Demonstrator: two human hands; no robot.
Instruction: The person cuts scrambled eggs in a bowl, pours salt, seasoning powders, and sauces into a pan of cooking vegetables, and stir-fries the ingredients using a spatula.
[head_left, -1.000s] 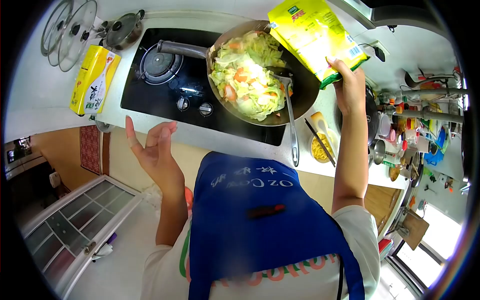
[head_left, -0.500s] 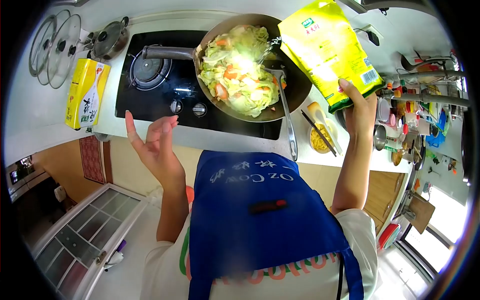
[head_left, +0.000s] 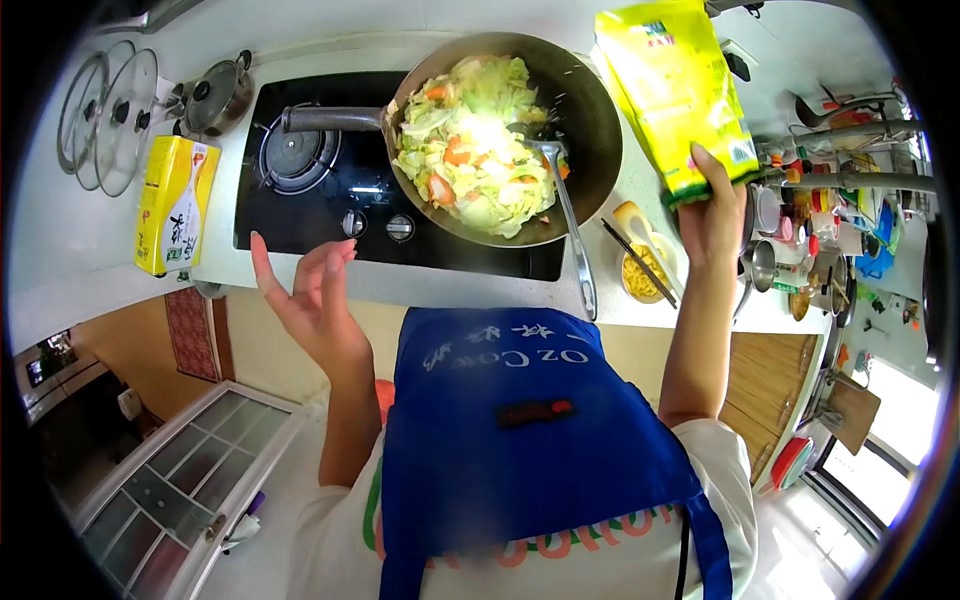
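Observation:
My right hand (head_left: pixel 712 215) grips the lower end of a yellow seasoning bag (head_left: pixel 675 100), thumb on its front. The bag is tilted, its far end up beside the wok's (head_left: pixel 597 140) right rim. A few pale specks show inside the wok near that end. Chopped cabbage with orange pieces (head_left: pixel 470 160) fills the wok's left part, and a metal spatula (head_left: pixel 572 220) leans in it, handle over the near rim. My left hand (head_left: pixel 318 305) is raised before the stove's front edge, one finger stretched out, the others curled toward the thumb; anything pinched there is too small to see.
The wok sits on a black gas stove (head_left: pixel 300 220). Left are a yellow box (head_left: pixel 175 205), a lidded pot (head_left: pixel 220 100) and glass lids (head_left: pixel 125 120). A bowl of yellow food (head_left: pixel 640 275) with chopsticks (head_left: pixel 638 260) stands on the right, near crowded jars and utensils.
The bag has moved right and tipped more upright, away from over the wok. The white stream falling from it is gone, leaving scattered specks. My left hand keeps its pose.

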